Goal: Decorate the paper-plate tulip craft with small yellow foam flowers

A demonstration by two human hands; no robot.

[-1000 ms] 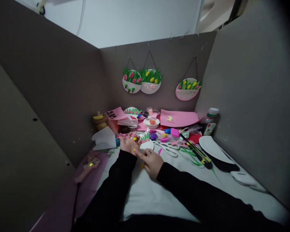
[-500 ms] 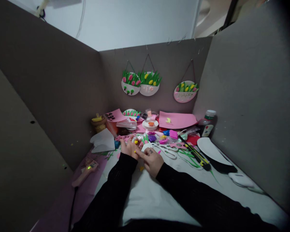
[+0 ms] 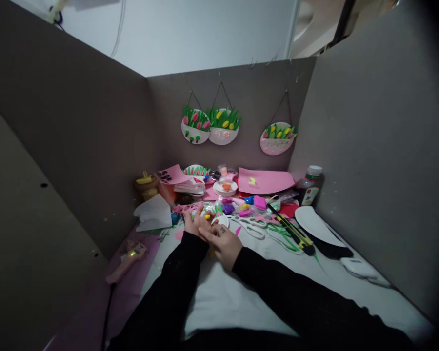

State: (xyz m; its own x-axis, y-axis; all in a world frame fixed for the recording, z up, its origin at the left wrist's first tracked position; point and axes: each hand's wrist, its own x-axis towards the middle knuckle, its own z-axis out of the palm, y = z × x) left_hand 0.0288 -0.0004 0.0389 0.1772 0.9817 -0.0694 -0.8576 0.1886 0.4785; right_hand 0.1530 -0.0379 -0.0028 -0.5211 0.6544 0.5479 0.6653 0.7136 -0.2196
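Observation:
My left hand (image 3: pixel 193 222) and my right hand (image 3: pixel 222 243) meet on the white table cover (image 3: pixel 237 287), both in black sleeves. The left hand's fingers curl round small bright yellow and pink bits that I cannot name. My right hand's forefinger reaches across to the left hand and its other fingers are bent. Just beyond the fingers lies a small white paper half-plate with green grass and pink tulips (image 3: pixel 219 218). White-handled scissors (image 3: pixel 251 227) lie to the right of it.
A pink glue gun (image 3: pixel 126 261) with a green light lies at the left. A yellow-black cutter (image 3: pixel 294 233), a white half-plate (image 3: pixel 314 225), a glue bottle (image 3: pixel 310 186), pink paper (image 3: pixel 265 181) and craft clutter fill the back. Three tulip plates (image 3: pixel 223 126) hang on the cardboard wall.
Both hands have shifted slightly up and left in the view as the head turned. The right forefinger stays against the left hand.

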